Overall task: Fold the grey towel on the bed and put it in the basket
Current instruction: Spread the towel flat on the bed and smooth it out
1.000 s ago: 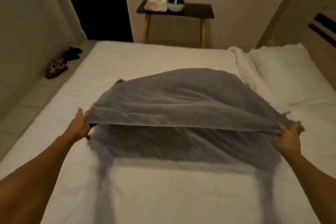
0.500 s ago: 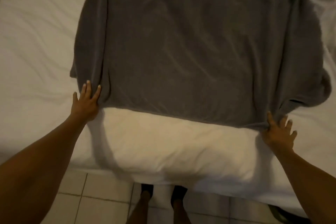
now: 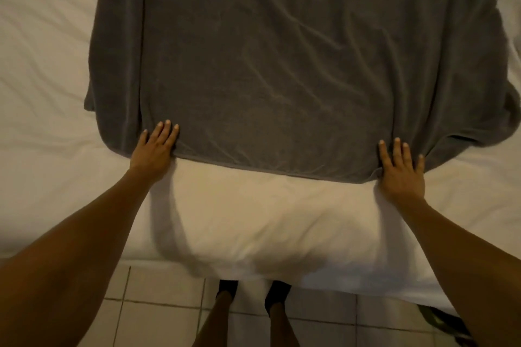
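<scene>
Grey towel (image 3: 282, 65) spread flat on the bed (image 3: 253, 220).
Left hand (image 3: 153, 149) and right hand (image 3: 401, 172) press its near corners, fingers straight, gripping nothing.

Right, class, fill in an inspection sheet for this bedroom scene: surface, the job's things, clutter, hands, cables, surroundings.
Surface: white-sheeted bed, sheet creased.
Job's things: large grey terry towel spread on the bed, side edges rumpled; basket not in view.
Clutter: nothing seen.
Hands: left hand and right hand lie with straight fingers on the towel's near corners.
Cables: nothing seen.
Surroundings: pale tiled floor below the bed edge; person's legs in dark socks; a dark object at lower right, too unclear to name.
</scene>
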Demonstrator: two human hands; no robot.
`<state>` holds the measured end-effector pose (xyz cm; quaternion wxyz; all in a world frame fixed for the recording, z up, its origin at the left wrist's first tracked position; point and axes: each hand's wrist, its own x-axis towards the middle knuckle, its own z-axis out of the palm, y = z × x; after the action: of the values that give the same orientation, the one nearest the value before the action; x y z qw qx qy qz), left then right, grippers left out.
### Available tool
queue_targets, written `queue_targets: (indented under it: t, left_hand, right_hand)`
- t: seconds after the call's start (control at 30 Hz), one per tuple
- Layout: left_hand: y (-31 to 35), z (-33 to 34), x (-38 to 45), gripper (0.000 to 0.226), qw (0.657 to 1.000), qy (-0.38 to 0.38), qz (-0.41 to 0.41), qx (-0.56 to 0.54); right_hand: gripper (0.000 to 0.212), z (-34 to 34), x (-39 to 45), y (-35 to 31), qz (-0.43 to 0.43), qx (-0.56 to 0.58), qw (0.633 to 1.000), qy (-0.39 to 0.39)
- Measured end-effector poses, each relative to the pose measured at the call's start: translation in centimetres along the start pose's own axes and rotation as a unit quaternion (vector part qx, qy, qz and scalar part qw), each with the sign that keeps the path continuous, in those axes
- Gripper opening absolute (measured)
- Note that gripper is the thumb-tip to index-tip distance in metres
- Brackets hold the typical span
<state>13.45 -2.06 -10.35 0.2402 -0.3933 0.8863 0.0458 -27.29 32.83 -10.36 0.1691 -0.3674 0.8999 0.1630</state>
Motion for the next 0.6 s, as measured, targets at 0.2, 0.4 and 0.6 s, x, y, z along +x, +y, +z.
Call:
queue_targets:
  t: [0.2, 0.4, 0.6]
  left_hand:
    - [-1.0, 0.3, -0.7, 0.062, 0.995, -0.071, 0.006, -0.066]
    - [2.1, -1.7, 0.0, 0.070, 0.994, -0.079, 0.023, -0.067]
    - [8.7, -5.8, 1.8, 0.067, 0.992, -0.065, 0.061, -0.084]
  right_hand:
    - [0.076, 1.1, -0.6, 2.0, 0.021, -0.049, 0.990, -0.129]
    - [0.083, -1.0, 0.6, 0.5, -0.013, 0.019, 0.986, -0.165]
    - [0.071, -4.3, 0.6, -2.4, 0.011, 0.092, 0.991, -0.099]
